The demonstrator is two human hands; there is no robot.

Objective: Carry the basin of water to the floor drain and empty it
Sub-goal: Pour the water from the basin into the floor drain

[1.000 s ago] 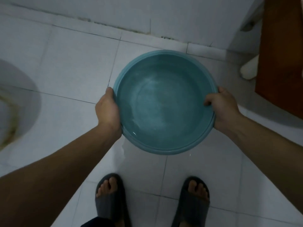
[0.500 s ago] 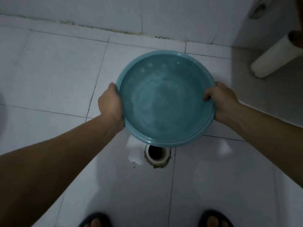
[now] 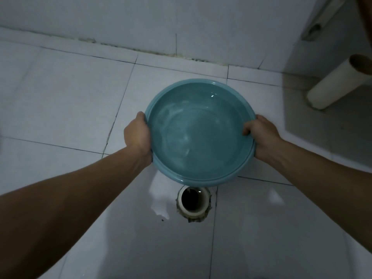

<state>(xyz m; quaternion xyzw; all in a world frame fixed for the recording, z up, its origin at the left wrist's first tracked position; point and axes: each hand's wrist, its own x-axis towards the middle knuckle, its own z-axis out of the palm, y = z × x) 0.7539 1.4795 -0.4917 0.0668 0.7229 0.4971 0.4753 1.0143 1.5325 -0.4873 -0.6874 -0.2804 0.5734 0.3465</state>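
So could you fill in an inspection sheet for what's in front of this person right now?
Surface: pale tiled floor, a wet sheen near the drain.
Job's things: teal basin holding water, held level; open floor drain just below its near edge.
Clutter: white pipe leaning at right.
Hands: left hand and right hand grip opposite sides of the rim.
Cables: nothing seen.
Surroundings: tiled wall with grimy base joint.

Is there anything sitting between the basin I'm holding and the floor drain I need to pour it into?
Nothing visible does. The basin, held by the left hand and right hand, hangs above bare tile with the open floor drain just past its near rim. The white pipe stands off to the right.
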